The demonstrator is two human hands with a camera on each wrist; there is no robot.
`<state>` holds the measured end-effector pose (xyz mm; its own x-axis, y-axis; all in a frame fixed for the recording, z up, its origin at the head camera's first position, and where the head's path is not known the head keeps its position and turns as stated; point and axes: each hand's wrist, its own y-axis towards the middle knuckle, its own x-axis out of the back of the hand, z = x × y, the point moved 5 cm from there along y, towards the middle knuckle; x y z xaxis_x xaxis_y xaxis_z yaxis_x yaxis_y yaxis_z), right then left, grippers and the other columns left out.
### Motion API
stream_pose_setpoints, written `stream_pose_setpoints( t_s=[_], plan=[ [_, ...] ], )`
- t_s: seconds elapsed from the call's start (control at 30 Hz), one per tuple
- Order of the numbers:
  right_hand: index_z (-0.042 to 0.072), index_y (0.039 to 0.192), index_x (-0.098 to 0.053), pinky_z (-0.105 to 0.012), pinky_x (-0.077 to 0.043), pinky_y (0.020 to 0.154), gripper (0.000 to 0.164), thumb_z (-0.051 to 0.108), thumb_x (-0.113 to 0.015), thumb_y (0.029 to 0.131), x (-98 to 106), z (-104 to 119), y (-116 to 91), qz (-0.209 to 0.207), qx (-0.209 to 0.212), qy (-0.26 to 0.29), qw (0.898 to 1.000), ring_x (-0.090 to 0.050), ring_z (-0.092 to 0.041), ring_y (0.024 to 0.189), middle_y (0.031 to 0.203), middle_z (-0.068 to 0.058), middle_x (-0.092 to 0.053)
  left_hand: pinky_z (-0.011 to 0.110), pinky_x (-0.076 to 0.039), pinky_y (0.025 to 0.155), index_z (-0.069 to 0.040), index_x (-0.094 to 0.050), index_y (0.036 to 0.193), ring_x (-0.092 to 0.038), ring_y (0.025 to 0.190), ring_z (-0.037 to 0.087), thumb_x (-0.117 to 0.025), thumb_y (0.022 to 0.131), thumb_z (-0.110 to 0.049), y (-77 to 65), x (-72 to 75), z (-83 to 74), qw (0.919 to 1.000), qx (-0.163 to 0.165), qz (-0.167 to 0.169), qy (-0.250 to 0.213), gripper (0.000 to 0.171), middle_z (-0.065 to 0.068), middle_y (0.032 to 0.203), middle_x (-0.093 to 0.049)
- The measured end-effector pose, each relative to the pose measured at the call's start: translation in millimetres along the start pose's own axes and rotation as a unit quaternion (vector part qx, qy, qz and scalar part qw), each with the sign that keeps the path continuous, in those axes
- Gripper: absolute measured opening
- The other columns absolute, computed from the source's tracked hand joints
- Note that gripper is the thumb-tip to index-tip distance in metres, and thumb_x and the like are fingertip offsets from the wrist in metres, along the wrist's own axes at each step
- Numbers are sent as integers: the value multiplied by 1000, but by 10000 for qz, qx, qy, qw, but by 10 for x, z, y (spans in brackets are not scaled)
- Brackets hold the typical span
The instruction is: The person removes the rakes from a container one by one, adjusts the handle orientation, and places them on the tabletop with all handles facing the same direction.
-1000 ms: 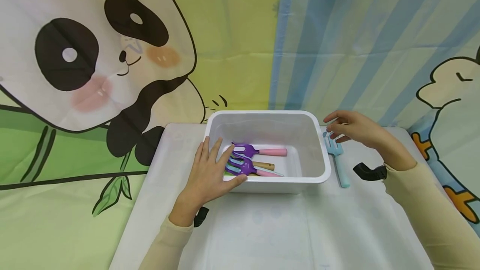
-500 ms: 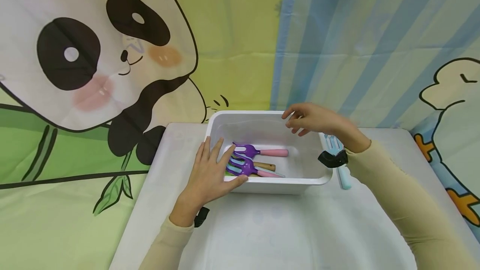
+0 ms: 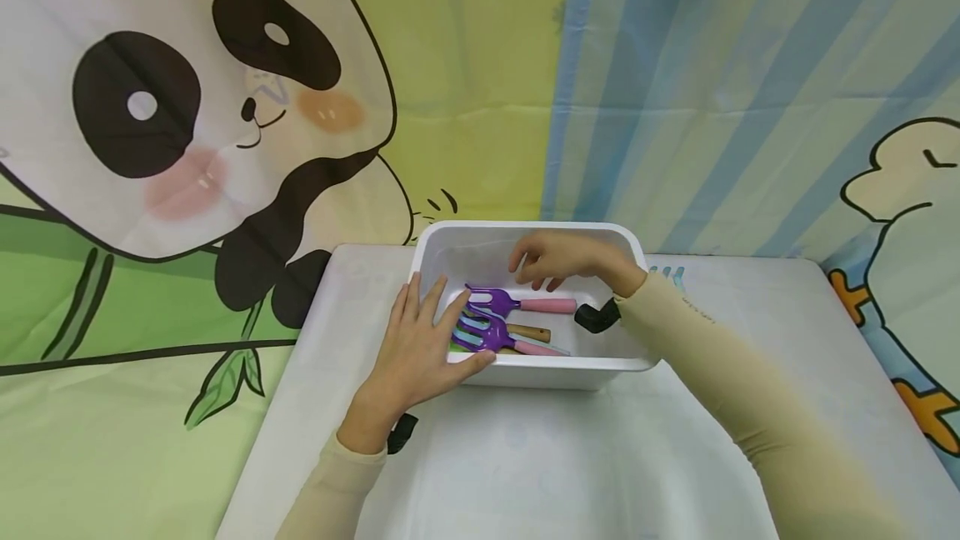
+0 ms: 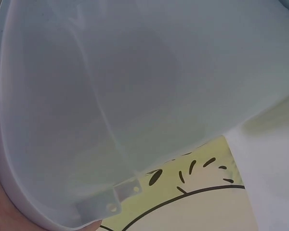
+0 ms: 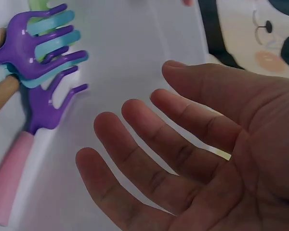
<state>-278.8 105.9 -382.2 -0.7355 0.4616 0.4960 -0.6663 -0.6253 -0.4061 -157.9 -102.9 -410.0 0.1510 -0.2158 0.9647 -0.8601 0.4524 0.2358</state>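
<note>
A white plastic bin (image 3: 540, 362) stands on the table. Inside it lie a purple hand fork with a pink handle (image 3: 551, 305), a second purple fork (image 3: 480, 332) on top of a light blue fork (image 5: 70, 18), and a tool with a wooden handle (image 3: 531, 331). My left hand (image 3: 420, 348), fingers straight and spread, rests on the bin's left front corner. Over the bin's inside hovers my right hand (image 3: 566, 258), its fingers loosely bent and holding nothing. In the right wrist view my right hand (image 5: 197, 154) is apart from the forks.
Right of the bin, another light blue fork (image 3: 667, 275) lies on the white-covered table (image 3: 525, 457), mostly hidden behind my right sleeve (image 3: 735, 382). A printed cloth with a panda (image 3: 315, 140) hangs behind the table.
My right hand has moved left from above the light blue fork outside the bin to over the bin's inside. My left hand has stayed in place.
</note>
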Motion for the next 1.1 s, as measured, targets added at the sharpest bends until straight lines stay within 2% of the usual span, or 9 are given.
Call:
stream_pose_setpoints(
  t_s=[0.17,0.3,0.47,0.6,0.67,0.8,1.0,1.1],
  plan=[
    [3,116,-63,-45,-59,74,24,15,-67,96,-178,-201,305,279,-309,-294,9987,-67,-34,92,108,-16,-68,57,-2,118,-16,-44,152,-8,147,50,-35,86,-85,8,2,0,10000,15,34,-7,96,21,157,-32],
    [6,112,-65,-49,-58,77,19,15,-67,96,-317,-308,416,521,-517,-292,9969,-66,-34,91,111,-20,-66,57,-1,118,-16,-44,153,-7,147,50,-34,86,-85,14,3,-4,10000,16,50,-14,97,21,157,-32],
    [1,106,-67,-51,-58,79,15,10,-66,94,-446,-399,440,975,-792,-325,9915,-67,-36,93,105,-14,-65,57,-3,118,-17,-43,153,-7,147,50,-33,85,-86,20,2,-3,10000,33,24,49,97,20,158,-32],
    [-2,108,-68,-53,-57,82,17,8,-65,94,-518,-489,409,1438,-1145,-277,9826,-66,-42,98,105,-20,-65,56,-1,118,-16,-43,153,-6,148,49,-34,85,-86,22,-3,-1,10000,59,39,-35,98,20,158,-31],
    [-1,109,-68,-51,-57,81,18,9,-65,95,-543,-527,395,1610,-1257,-335,9783,-66,-43,99,105,-22,-65,56,0,118,-17,-43,153,-5,148,49,-34,85,-86,23,-5,0,9999,77,48,-58,98,19,159,-31],
    [5,110,-71,-49,-58,79,17,11,-67,94,-583,-579,385,1808,-1389,-411,9728,-67,-42,100,104,-17,-66,56,0,118,-17,-44,153,-6,148,49,-33,84,-87,28,-11,3,9999,95,30,-19,98,19,158,-32],
    [5,114,-69,-54,-55,84,23,16,-72,93,-674,-623,409,2151,-1606,-58,9633,-67,-45,101,107,-14,-65,57,-2,118,-16,-45,152,-8,147,50,-33,84,-87,24,-24,7,10000,45,-2,0,99,20,158,-32],
    [6,116,-68,-55,-55,84,27,18,-73,93,-734,-623,435,2373,-1582,-6,9585,-67,-48,100,105,-15,-67,58,-4,118,-15,-45,152,-9,146,51,-33,84,-87,19,-15,15,10000,11,-38,40,99,20,157,-33]
  ],
)
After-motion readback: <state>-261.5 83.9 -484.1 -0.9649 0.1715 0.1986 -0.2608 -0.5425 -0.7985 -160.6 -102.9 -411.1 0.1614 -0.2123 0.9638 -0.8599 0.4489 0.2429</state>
